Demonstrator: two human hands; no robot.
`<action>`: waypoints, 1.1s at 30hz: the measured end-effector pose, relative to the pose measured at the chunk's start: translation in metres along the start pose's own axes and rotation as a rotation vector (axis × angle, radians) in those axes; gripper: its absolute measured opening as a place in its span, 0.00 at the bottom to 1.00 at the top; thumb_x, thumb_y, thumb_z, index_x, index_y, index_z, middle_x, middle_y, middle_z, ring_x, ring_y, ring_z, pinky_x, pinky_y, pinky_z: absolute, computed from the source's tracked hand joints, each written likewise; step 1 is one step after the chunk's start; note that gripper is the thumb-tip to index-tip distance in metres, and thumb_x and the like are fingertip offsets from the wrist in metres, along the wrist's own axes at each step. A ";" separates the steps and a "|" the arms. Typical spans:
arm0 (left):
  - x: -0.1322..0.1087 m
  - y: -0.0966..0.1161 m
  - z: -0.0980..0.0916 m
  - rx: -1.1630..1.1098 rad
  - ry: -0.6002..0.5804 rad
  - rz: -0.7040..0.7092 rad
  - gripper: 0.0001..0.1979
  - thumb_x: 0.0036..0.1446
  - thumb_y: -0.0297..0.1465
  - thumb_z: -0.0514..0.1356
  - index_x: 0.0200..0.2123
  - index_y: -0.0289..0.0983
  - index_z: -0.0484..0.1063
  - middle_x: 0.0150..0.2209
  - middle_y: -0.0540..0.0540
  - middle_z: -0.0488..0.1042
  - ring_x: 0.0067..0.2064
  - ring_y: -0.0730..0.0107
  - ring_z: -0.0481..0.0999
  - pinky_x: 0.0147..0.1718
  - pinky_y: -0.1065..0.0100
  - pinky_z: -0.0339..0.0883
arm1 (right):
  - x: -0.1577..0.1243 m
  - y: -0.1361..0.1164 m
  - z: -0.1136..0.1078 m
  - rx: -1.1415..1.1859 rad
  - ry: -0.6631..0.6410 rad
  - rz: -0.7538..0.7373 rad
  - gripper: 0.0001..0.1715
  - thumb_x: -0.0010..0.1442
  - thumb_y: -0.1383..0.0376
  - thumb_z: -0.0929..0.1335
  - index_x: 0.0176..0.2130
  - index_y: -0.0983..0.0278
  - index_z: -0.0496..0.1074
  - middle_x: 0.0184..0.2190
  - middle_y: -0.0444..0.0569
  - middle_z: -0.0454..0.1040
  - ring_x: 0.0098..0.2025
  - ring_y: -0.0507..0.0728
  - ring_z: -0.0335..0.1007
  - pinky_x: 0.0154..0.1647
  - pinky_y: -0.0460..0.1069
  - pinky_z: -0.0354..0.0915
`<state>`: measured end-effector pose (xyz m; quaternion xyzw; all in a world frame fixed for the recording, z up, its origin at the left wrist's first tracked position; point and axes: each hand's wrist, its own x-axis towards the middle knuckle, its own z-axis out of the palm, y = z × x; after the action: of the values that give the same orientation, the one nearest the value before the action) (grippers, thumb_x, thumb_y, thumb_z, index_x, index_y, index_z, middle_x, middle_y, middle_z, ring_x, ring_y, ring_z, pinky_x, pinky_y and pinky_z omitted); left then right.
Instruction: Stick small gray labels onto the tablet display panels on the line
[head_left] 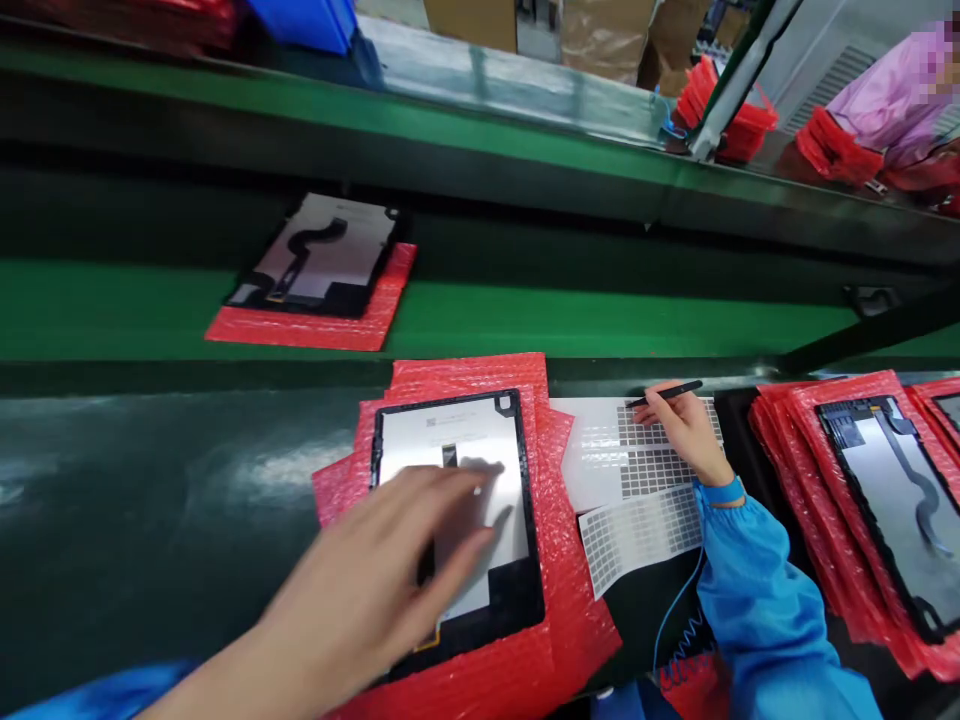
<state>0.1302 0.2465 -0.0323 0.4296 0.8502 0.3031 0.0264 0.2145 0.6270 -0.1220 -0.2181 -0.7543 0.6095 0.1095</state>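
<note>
A tablet panel [457, 440] with a grey back and black rim lies on a pile of red bubble-wrap sheets [562, 600] in front of me. My left hand [397, 570] hovers over its lower half, fingers stretched out and slightly blurred, holding nothing. My right hand [682, 430], in a blue sleeve with a blue wrist strap, is closed on black tweezers [667, 392]. Their tip points left over sheets of small grey stickers [637, 470] beside the panel.
A second panel on red wrap [315, 265] lies on the green conveyor belt [600, 320] beyond. More panels on red wrap [877, 490] are stacked at the right. Another person in a pink garment [892, 100] is at the far right, near red trays.
</note>
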 end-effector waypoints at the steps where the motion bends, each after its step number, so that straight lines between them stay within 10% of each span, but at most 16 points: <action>1: 0.016 0.010 0.015 0.040 -0.031 0.168 0.16 0.72 0.38 0.56 0.56 0.37 0.73 0.54 0.39 0.82 0.52 0.53 0.84 0.50 0.56 0.80 | 0.001 0.001 0.000 0.000 -0.002 0.005 0.26 0.65 0.42 0.75 0.45 0.60 0.73 0.33 0.49 0.83 0.34 0.59 0.84 0.36 0.53 0.78; 4: 0.058 0.033 0.066 0.181 -0.190 0.413 0.31 0.71 0.46 0.57 0.65 0.28 0.69 0.69 0.28 0.70 0.69 0.38 0.71 0.64 0.44 0.71 | 0.001 0.002 0.001 -0.007 -0.015 0.023 0.25 0.65 0.43 0.75 0.45 0.60 0.73 0.33 0.48 0.83 0.35 0.59 0.84 0.36 0.53 0.79; 9: 0.085 0.037 0.117 0.326 -0.444 0.307 0.48 0.66 0.59 0.56 0.71 0.23 0.64 0.74 0.22 0.58 0.74 0.27 0.59 0.68 0.36 0.61 | 0.000 -0.003 0.001 -0.031 -0.044 0.046 0.22 0.67 0.45 0.74 0.45 0.59 0.74 0.33 0.48 0.83 0.34 0.58 0.84 0.37 0.53 0.79; 33: 0.085 0.038 0.105 0.359 -0.354 0.343 0.43 0.65 0.57 0.59 0.64 0.23 0.71 0.70 0.21 0.65 0.70 0.31 0.65 0.68 0.39 0.56 | -0.001 -0.027 0.006 0.094 0.025 0.100 0.24 0.62 0.44 0.77 0.41 0.59 0.74 0.29 0.46 0.83 0.30 0.58 0.83 0.34 0.52 0.78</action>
<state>0.1357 0.3787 -0.0791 0.6107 0.7876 0.0686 0.0462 0.2071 0.6170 -0.0976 -0.2578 -0.7115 0.6463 0.0982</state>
